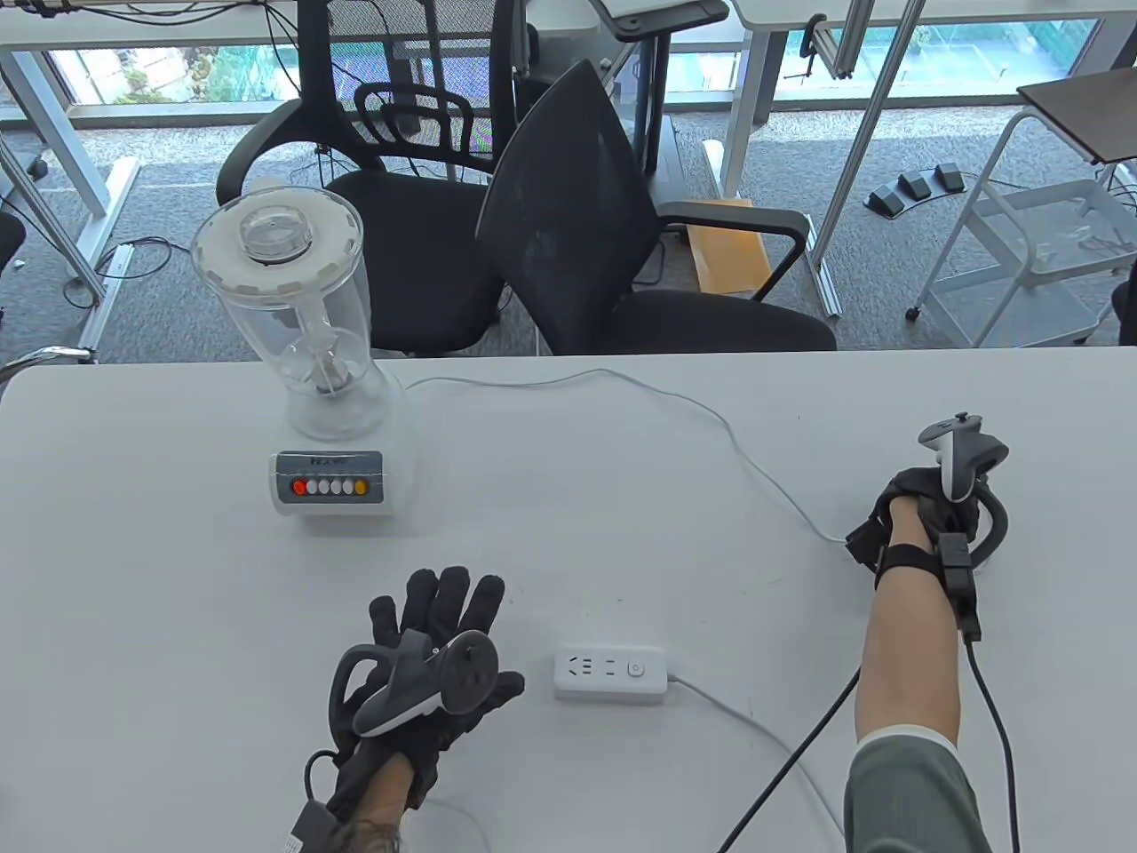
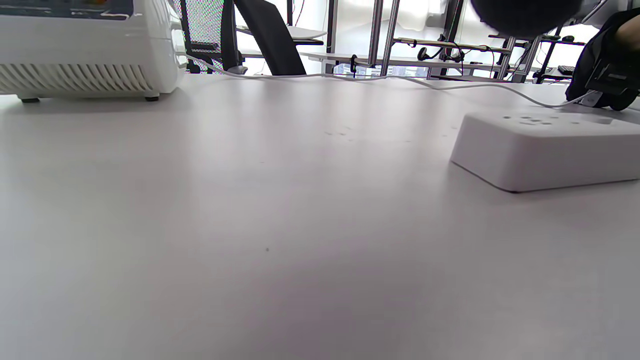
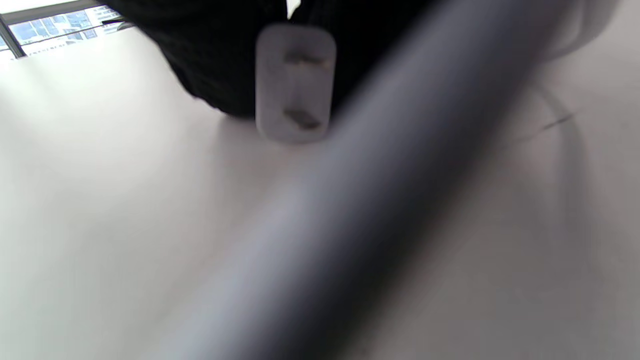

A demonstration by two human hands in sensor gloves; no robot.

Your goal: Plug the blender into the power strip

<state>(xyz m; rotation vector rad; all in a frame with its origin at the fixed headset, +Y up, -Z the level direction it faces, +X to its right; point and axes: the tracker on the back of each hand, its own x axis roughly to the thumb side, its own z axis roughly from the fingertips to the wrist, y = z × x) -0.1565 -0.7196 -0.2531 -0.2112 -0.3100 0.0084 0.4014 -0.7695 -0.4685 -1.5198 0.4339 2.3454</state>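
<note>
On the table (image 1: 178,577): one blender (image 1: 311,355), one power strip (image 1: 611,673), two hands.

- Blender (image 1: 320,373) toward the far left of the table (image 1: 133,551), upright.
- Power strip (image 1: 611,673) near the front edge, right of the left hand (image 1: 426,675), which lies flat on the table.
- Cord (image 1: 622,386) from behind the blender across to the right hand (image 1: 924,524) at far right.
- Plug (image 3: 295,82) under the right-hand fingers (image 3: 220,60), just above the table.
- Two chairs (image 1: 568,231) behind the table.
</note>
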